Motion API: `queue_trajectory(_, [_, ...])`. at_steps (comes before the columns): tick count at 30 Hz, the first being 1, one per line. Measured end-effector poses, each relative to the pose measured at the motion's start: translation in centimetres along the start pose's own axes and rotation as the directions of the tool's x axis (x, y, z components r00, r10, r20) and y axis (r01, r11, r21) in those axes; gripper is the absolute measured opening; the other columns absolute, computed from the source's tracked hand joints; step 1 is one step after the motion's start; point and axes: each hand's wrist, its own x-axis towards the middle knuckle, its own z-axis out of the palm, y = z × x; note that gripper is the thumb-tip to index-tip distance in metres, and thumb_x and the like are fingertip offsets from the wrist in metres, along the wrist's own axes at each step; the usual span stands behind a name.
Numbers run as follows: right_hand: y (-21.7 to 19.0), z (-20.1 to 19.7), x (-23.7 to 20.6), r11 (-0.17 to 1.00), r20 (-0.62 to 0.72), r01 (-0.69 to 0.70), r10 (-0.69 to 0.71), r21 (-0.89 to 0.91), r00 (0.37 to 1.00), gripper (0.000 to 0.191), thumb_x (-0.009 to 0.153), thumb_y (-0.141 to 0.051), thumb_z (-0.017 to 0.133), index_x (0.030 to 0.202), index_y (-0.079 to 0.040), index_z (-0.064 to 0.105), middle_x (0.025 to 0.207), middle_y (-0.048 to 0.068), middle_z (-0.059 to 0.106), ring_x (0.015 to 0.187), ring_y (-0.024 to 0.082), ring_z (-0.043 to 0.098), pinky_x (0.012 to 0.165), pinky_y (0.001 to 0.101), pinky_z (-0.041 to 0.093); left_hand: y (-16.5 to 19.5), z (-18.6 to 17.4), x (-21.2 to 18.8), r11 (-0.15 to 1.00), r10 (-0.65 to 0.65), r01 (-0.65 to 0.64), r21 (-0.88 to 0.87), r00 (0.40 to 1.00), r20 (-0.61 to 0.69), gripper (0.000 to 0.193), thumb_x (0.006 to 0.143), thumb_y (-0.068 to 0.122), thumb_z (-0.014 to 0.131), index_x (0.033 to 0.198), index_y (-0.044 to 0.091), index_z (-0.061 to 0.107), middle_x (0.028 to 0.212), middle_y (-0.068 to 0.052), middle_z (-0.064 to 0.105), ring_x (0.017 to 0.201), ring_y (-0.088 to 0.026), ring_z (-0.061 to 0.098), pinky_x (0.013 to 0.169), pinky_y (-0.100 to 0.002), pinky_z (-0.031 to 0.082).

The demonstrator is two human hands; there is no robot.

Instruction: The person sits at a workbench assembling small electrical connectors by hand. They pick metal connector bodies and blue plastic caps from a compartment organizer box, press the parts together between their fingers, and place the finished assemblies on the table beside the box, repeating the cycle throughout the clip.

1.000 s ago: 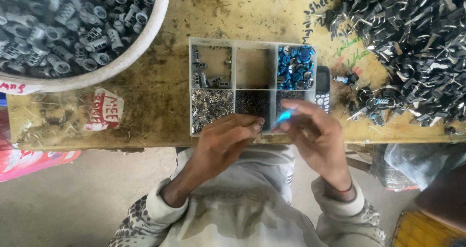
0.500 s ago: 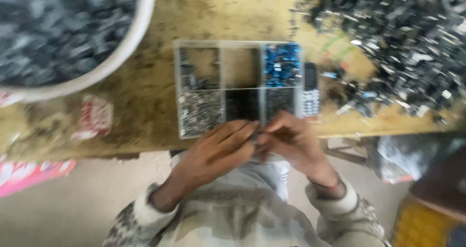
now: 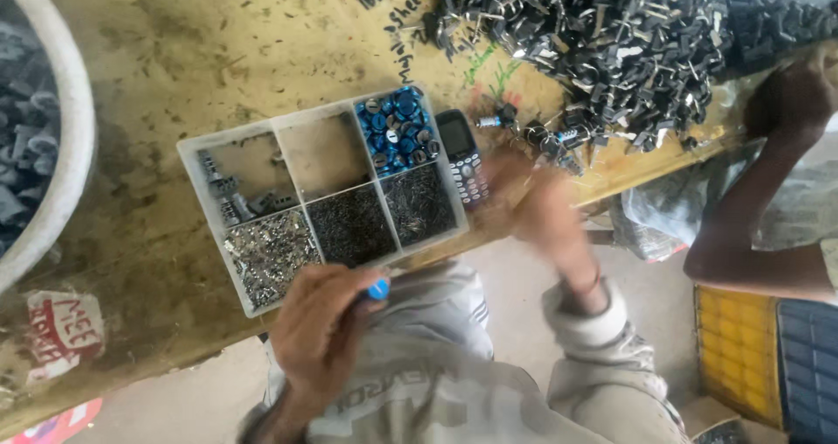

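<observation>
My left hand [image 3: 319, 326] sits at the table's near edge, closed around a small part with a blue cap [image 3: 378, 289]. My right hand [image 3: 537, 208] is blurred in motion, lifted to the right of a clear compartment box [image 3: 196, 178], near a small dark keypad phone [image 3: 460, 156]. Whether it holds anything cannot be made out. The box holds blue-capped parts [image 3: 395, 131], small dark pins, silvery metal bits and a few grey pieces.
A big heap of black parts with metal legs [image 3: 611, 38] covers the table's far right. A white basin [image 3: 65, 147] of grey parts stands at the left. Another person's arm [image 3: 759, 199] reaches in at the right, beside a yellow crate [image 3: 738, 348].
My hands were together at the box's near edge; now they have parted. The right one swung out toward the phone, the left kept the blue-capped part. The view shifted and tilted.
</observation>
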Motion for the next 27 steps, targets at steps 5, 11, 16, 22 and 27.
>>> queue_trajectory(5, [5.2, -4.5, 5.3, 0.701, -0.253, 0.041, -0.310, -0.712, 0.916, 0.020, 0.087, -0.004, 0.083, 0.103, -0.002, 0.071, 0.104, 0.019, 0.070, 0.102, 0.034, 0.064, 0.087, 0.0439, 0.051, -0.9, -0.5, 1.4, 1.000, 0.008, -0.006, -0.015, 0.992, 0.126, 0.031, 0.078, -0.004, 0.080, 0.106, 0.005, 0.073, 0.098, -0.007, 0.075, 0.095, -0.021, 0.070, 0.078, -0.031, 0.057])
queue_trajectory(11, [7.0, -5.5, 3.0, 0.935, -0.326, 0.238, -0.146, 0.263, 0.934, 0.009, 0.108, -0.019, 0.051, 0.109, -0.009, 0.052, 0.107, 0.006, 0.074, 0.108, 0.019, 0.069, 0.102, 0.0303, 0.048, -0.9, -0.8, 1.7, 0.976, 0.000, 0.044, -0.216, 0.980, 0.201, 0.032, 0.082, -0.001, 0.080, 0.112, 0.006, 0.071, 0.100, -0.005, 0.076, 0.098, -0.022, 0.071, 0.084, -0.031, 0.059])
queue_trajectory(16, [2.9, -4.4, -1.3, 0.758, -0.486, 0.418, -0.153, 0.501, 0.860, 0.013, 0.121, -0.019, 0.054, 0.117, -0.007, 0.055, 0.073, -0.005, 0.056, 0.057, 0.005, 0.049, 0.054, 0.0212, 0.037, -1.9, 1.0, 1.4, 0.957, -0.089, 0.162, -0.239, 0.953, 0.291, 0.033, 0.092, 0.003, 0.076, 0.124, 0.006, 0.068, 0.114, -0.009, 0.078, 0.102, -0.018, 0.078, 0.084, -0.028, 0.065])
queue_trajectory(22, [-4.0, -1.4, -5.2, 0.883, 0.070, 0.241, -0.233, -0.402, 0.970, 0.020, 0.093, -0.001, 0.065, 0.109, -0.007, 0.054, 0.085, 0.013, 0.071, 0.063, 0.021, 0.063, 0.050, 0.0347, 0.049, -0.8, 2.9, 1.2, 0.975, 0.203, -0.164, -0.149, 0.929, 0.309, 0.037, 0.102, 0.007, 0.072, 0.137, 0.004, 0.058, 0.124, -0.011, 0.072, 0.112, -0.024, 0.073, 0.093, -0.036, 0.062])
queue_trajectory(27, [-5.1, 0.9, -3.8, 0.640, 0.285, 0.629, -0.564, -0.441, 0.775, 0.038, 0.095, -0.001, 0.065, 0.123, -0.001, 0.038, 0.093, 0.014, 0.071, 0.062, 0.025, 0.065, 0.073, 0.0483, 0.060, 0.8, 1.5, 1.5, 0.974, 0.212, -0.226, -0.004, 0.909, 0.359, 0.049, 0.091, 0.002, 0.071, 0.137, 0.002, 0.055, 0.118, -0.016, 0.070, 0.106, -0.033, 0.070, 0.089, -0.044, 0.060])
